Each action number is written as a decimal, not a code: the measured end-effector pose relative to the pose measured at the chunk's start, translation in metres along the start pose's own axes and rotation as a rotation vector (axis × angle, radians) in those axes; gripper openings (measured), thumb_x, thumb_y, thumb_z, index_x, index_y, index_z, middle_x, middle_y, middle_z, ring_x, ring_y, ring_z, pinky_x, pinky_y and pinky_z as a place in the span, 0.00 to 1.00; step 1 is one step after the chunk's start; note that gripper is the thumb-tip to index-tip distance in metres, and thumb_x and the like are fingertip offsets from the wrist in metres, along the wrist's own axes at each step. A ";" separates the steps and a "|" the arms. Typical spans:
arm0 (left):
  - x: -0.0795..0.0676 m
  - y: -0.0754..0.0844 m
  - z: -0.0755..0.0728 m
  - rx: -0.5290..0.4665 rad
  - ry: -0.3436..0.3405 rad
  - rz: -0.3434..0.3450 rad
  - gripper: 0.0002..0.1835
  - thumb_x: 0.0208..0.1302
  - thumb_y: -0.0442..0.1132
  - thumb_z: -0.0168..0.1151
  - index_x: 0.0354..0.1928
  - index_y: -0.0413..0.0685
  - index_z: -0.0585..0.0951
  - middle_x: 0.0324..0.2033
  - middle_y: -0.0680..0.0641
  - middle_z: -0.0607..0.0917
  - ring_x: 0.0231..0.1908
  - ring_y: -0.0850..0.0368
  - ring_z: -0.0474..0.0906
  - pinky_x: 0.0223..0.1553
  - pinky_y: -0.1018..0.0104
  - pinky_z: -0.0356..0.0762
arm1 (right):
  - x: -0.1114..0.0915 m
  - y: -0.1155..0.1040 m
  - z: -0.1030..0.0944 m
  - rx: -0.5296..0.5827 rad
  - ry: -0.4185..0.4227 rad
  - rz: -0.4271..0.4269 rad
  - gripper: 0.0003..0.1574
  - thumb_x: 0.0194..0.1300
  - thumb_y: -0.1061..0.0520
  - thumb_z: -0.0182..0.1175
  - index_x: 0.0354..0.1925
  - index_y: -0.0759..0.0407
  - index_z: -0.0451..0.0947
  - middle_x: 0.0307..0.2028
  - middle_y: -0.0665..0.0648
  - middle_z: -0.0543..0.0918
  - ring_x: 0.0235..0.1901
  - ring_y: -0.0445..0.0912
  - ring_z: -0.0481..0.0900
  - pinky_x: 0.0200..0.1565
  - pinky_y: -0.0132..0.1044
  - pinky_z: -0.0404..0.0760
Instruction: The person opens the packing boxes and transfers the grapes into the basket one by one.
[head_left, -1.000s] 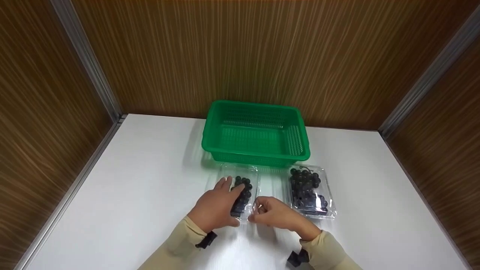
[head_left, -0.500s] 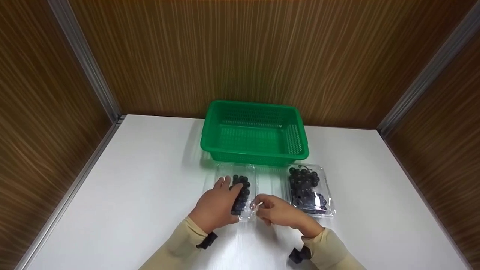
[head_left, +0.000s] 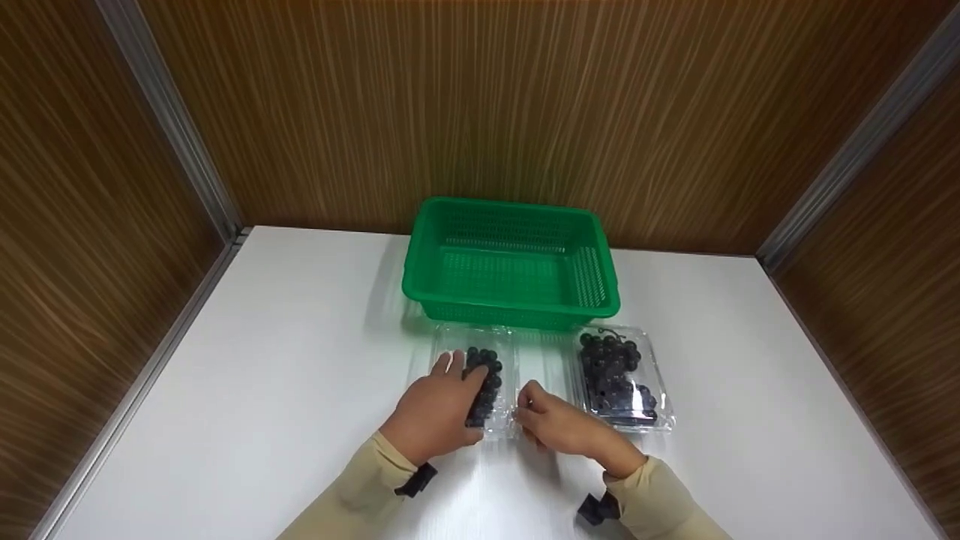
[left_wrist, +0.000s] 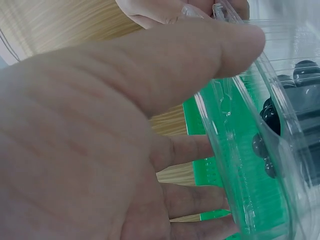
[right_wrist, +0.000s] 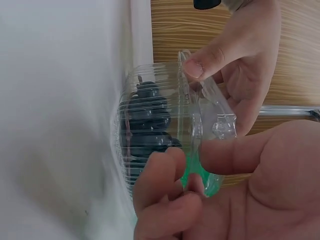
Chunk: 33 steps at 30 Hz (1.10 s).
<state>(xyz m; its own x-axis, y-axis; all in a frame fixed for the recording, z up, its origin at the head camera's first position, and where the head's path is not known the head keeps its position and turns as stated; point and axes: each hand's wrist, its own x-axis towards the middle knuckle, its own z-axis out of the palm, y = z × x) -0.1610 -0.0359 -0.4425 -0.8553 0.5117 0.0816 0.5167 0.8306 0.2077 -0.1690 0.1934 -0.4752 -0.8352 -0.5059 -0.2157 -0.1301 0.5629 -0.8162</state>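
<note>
My left grip (head_left: pixel 433 412) lies spread, straight fingers across one clear box (head_left: pixel 478 337) of dark grapes (head_left: pixel 489 379), thumb at its near edge, apparently steadying it; my right grip (head_left: pixel 556 425) pinches its right rim, fingers curled. Two boxes sit on the desk (head_left: pixel 292 330), the second box (head_left: pixel 651 371) rightward, in front of one green basket (head_left: pixel 510 306).

Head view looks forward and down at the basket (head_left: pixel 517 306); wrist views, close up, share the box (head_left: pixel 471 337) before it.

White table (head_left: pixel 262 375) under a green basket (head_left: pixel 510 307), with a left grape box (head_left: pixel 480 335) and a right grape box (head_left: pixel 649 369) in front.
</note>
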 end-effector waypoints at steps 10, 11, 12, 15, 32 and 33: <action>0.001 0.002 -0.002 0.015 -0.013 0.010 0.44 0.55 0.53 0.78 0.70 0.40 0.74 0.67 0.26 0.73 0.68 0.31 0.71 0.57 0.45 0.81 | -0.002 -0.001 -0.004 -0.104 0.005 0.010 0.15 0.82 0.52 0.45 0.35 0.56 0.68 0.21 0.49 0.74 0.19 0.42 0.71 0.25 0.36 0.69; 0.001 0.002 -0.001 0.016 -0.014 0.010 0.44 0.55 0.53 0.78 0.71 0.40 0.74 0.67 0.26 0.73 0.68 0.31 0.71 0.57 0.45 0.81 | -0.002 -0.001 -0.004 -0.111 0.008 0.012 0.14 0.82 0.52 0.46 0.36 0.56 0.68 0.21 0.49 0.74 0.19 0.42 0.71 0.25 0.36 0.69; 0.000 0.002 -0.001 0.016 -0.016 0.009 0.44 0.55 0.54 0.78 0.71 0.40 0.74 0.67 0.27 0.73 0.68 0.31 0.71 0.57 0.45 0.81 | -0.003 -0.001 -0.004 -0.113 0.011 0.013 0.14 0.82 0.52 0.46 0.36 0.56 0.68 0.21 0.48 0.74 0.19 0.42 0.71 0.24 0.36 0.69; -0.001 0.002 0.000 0.021 -0.006 0.014 0.45 0.55 0.54 0.79 0.70 0.40 0.74 0.67 0.27 0.74 0.68 0.31 0.71 0.55 0.46 0.82 | -0.003 -0.002 -0.003 -0.116 0.012 0.013 0.13 0.81 0.53 0.47 0.36 0.56 0.67 0.21 0.49 0.74 0.19 0.42 0.70 0.24 0.36 0.68; -0.002 0.002 0.005 -0.016 0.014 0.038 0.45 0.55 0.51 0.78 0.74 0.48 0.72 0.69 0.27 0.72 0.69 0.29 0.68 0.46 0.47 0.86 | -0.007 -0.005 -0.002 -0.148 0.019 0.023 0.12 0.81 0.53 0.47 0.38 0.57 0.66 0.23 0.50 0.74 0.22 0.43 0.71 0.26 0.37 0.68; -0.001 0.002 0.004 -0.019 0.014 0.037 0.45 0.55 0.52 0.78 0.74 0.48 0.72 0.69 0.28 0.71 0.70 0.29 0.68 0.47 0.46 0.86 | -0.007 -0.005 -0.002 -0.147 0.020 0.026 0.12 0.81 0.52 0.47 0.39 0.57 0.66 0.23 0.50 0.75 0.22 0.43 0.71 0.26 0.37 0.68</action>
<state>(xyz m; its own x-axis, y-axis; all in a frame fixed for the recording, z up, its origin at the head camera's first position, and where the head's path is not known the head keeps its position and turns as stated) -0.1591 -0.0338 -0.4462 -0.8359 0.5391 0.1030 0.5475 0.8065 0.2232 -0.1635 0.1953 -0.4684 -0.8497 -0.4774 -0.2238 -0.1838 0.6661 -0.7228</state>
